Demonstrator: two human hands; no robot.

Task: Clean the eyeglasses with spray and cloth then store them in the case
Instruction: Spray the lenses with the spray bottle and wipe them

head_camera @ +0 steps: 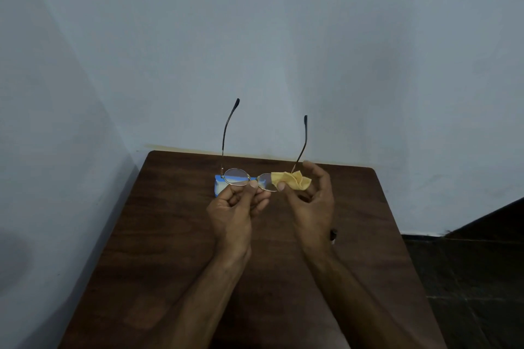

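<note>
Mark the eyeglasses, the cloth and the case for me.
eyeglasses (236,176), head view, on the uncovered lens.
cloth (295,181), head view, middle of the yellow folds.
case (218,185), head view, blue end showing beside the lens.

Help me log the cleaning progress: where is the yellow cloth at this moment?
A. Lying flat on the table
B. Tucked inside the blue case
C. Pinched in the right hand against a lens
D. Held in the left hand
C: the right hand pinches the yellow cloth over one lens of the eyeglasses, while the left hand holds the frame near the bridge.
</note>
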